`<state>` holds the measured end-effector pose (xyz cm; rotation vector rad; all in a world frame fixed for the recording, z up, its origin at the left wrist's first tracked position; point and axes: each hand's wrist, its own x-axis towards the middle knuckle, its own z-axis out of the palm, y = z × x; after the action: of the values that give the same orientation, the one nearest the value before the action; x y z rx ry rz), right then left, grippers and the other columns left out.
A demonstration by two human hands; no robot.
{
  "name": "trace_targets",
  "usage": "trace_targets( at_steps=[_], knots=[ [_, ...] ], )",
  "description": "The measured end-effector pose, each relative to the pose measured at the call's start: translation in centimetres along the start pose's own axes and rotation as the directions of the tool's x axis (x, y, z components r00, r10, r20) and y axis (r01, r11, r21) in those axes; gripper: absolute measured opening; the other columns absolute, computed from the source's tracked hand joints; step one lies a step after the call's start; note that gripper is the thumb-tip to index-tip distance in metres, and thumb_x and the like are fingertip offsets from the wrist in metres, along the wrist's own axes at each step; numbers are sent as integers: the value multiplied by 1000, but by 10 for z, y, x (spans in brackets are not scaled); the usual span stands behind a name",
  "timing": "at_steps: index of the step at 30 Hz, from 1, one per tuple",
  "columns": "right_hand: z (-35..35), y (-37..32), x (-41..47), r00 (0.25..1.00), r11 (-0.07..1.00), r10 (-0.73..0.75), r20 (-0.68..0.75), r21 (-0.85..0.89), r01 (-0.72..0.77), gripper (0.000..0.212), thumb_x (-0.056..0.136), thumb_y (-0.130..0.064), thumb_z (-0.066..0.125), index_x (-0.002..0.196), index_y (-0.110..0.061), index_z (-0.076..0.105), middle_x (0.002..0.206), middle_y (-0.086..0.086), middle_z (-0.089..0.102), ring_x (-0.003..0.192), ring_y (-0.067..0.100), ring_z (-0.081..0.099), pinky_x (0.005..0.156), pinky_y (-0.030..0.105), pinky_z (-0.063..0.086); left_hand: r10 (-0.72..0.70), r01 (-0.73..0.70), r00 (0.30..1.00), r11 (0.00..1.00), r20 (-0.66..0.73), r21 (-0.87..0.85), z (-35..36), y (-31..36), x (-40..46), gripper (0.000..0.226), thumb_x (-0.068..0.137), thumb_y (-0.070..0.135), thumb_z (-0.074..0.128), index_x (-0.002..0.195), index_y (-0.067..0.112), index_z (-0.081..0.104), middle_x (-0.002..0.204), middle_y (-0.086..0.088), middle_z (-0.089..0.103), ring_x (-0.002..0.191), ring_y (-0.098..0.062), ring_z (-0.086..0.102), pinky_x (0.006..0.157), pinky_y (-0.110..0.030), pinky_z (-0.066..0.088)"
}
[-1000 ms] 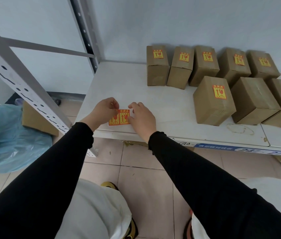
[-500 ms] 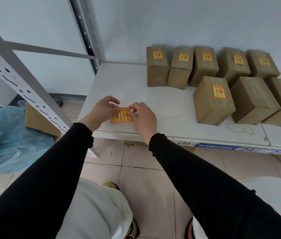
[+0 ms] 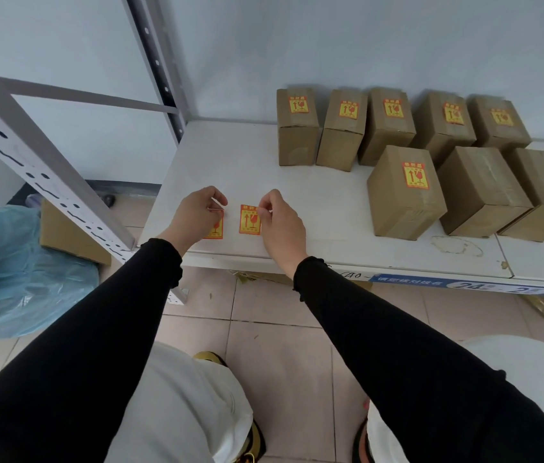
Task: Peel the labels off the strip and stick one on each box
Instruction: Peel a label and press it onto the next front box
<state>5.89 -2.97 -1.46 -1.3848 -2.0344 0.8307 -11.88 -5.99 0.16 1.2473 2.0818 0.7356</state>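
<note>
Boxes (image 3: 397, 192) on shelf (image 3: 297, 208), right

Blue plastic bag (image 3: 13, 269) on floor, cardboard pc (image 3: 67, 233), metal upright (image 3: 40, 168)

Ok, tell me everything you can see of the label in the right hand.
The label is a small upright rectangle with an orange-red border and a yellow field, printed with a red up-arrow and a glass symbol; the text is too small to read. It looks like thin paper. The right hand pinches its top right corner. It is apart from the strip piece held by the left hand, near the front of the white shelf.
</note>
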Motion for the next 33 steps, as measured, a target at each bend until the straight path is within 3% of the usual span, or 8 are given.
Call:
trace_targets(
  at_steps=[4,6,11,18,21,26,30,33],
  knots=[
    [-24,0,5,999,999,-18,-34,42,19,11,104,-19,47,94,-22,50,85,-6,62,78,14,61,68,37,53,126,-122,989,991,-77,64,2,10,-5,19,91,16,66,108,23,69,109,4,62,112,-24,56,86,-37,48],
    [-44,-1,9,997,997,-45,-60,54,48,11,103,-18,49,93,-22,51,83,-7,61,77,12,60,66,33,50,205,-200,971,978,-122,50,3,25,-10,14,92,28,66,105,28,72,109,9,63,112,-20,54,93,-41,46],
    [-115,-2,20,981,991,-95,-169,78,110,11,101,-16,51,92,-22,51,81,-11,59,77,8,59,68,31,49,296,-303,952,948,-76,-100,18,93,-35,25,89,46,68,91,22,75,95,9,67,90,-12,57,78,-30,43],
    [-218,24,12,944,983,-134,-300,77,164,7,103,-19,52,95,-20,54,84,-8,61,79,7,61,70,25,52,326,-323,945,902,-37,-288,67,189,-60,17,88,29,73,89,13,77,84,2,68,75,-13,53,66,-26,42],
    [-258,44,4,929,982,-129,-348,87,169,8,101,-17,53,94,-20,53,82,-11,59,75,1,57,65,15,43,327,-302,945,869,-3,-393,94,229,-67,14,88,27,73,86,14,77,87,-9,72,77,-11,57,70,-24,42],
    [-315,86,-3,913,987,-69,-403,105,120,6,100,-16,55,95,-18,56,82,-11,60,71,-3,56,62,9,42,356,-306,934,844,33,-440,144,293,-76,18,93,26,66,85,14,77,82,2,71,76,-4,59,69,-16,42],
    [-347,118,-1,900,992,-33,-435,95,83,3,99,-16,55,97,-17,57,83,-11,61,73,-2,56,62,11,43,350,-295,936,851,48,-435,180,323,-76,24,94,31,63,83,14,75,69,10,63,61,-1,51,61,-19,39],
    [-361,137,1,901,993,-14,-433,97,62,5,99,-15,54,95,-19,56,83,-11,62,75,1,58,65,18,46,392,-333,918,845,60,-418,202,334,-72,16,90,27,70,84,13,75,75,8,70,72,-4,60,73,-22,45]
  ],
)
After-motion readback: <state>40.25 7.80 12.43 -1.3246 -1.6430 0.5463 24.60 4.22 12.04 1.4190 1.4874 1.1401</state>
